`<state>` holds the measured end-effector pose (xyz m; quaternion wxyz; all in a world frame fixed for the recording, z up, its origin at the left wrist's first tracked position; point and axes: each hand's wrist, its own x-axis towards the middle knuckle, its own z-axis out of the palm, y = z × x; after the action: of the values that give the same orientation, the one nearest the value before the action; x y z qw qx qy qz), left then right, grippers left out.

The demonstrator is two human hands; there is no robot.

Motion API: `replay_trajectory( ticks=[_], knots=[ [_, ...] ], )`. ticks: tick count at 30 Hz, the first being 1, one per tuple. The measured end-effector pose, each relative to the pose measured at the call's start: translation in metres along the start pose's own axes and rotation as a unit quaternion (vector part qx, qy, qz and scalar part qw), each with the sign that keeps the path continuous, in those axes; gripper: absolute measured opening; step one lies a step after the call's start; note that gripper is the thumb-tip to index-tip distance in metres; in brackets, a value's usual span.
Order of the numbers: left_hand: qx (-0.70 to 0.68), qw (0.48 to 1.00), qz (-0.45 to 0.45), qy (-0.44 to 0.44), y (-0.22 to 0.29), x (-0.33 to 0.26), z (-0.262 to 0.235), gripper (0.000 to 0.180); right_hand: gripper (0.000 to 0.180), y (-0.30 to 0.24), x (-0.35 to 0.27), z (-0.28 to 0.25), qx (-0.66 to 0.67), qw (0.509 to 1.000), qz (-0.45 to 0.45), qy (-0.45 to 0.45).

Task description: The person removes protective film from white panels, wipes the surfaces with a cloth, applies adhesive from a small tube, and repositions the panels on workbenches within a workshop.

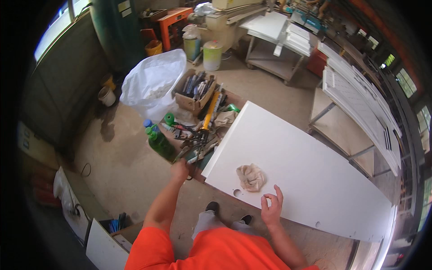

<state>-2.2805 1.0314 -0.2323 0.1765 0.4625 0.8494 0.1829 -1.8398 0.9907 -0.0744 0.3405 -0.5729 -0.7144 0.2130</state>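
A white panel (288,157) with round holes near its front edge lies in front of me. On it rests a crumpled, brownish cloth or paper (252,177). My right hand (272,208) hovers at the panel's near edge beside this wad, its fingers apart and loosely bent, holding nothing I can see. At the left, my left hand (179,170) reaches to the near edge of a cluttered bench; its fingers look closed, but what they grip is hidden. Just beyond it stand a green bottle (161,145) and a yellow caulking gun (209,112) amid tools.
Behind the tools sit a cardboard box (189,101) of dark tubes and a large white plastic bag (145,96). Carts with stacked white panels (355,105) stand along the right. A pale bucket (212,56) is farther back. An open drawer or box (128,234) is at lower left.
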Motion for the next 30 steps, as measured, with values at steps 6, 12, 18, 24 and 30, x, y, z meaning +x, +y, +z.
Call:
replay_trajectory(
  ticks=[6,12,18,24,30],
  knots=[
    [-0.145,0.979,0.058,0.13,0.049,-0.094,-0.076,0.014,0.017,0.015,-0.054,-0.036,0.061,0.996,0.065,-0.021],
    [-0.145,0.876,0.46,-0.003,0.237,-0.23,-0.115,0.009,0.028,-0.049,-0.067,-0.137,-0.113,0.982,-0.114,0.099],
    [-0.214,0.672,0.675,-0.216,0.399,-0.379,-0.048,0.013,0.038,0.046,-0.179,-0.248,-0.118,0.99,0.043,-0.066],
    [-0.128,0.519,0.763,-0.364,0.473,-0.503,0.012,0.015,0.043,0.068,-0.302,-0.368,0.11,0.944,0.269,-0.154],
    [-0.062,0.526,0.701,-0.477,0.544,-0.588,0.085,0.024,0.048,0.086,-0.345,-0.466,0.042,0.928,0.362,-0.073]
  ],
)
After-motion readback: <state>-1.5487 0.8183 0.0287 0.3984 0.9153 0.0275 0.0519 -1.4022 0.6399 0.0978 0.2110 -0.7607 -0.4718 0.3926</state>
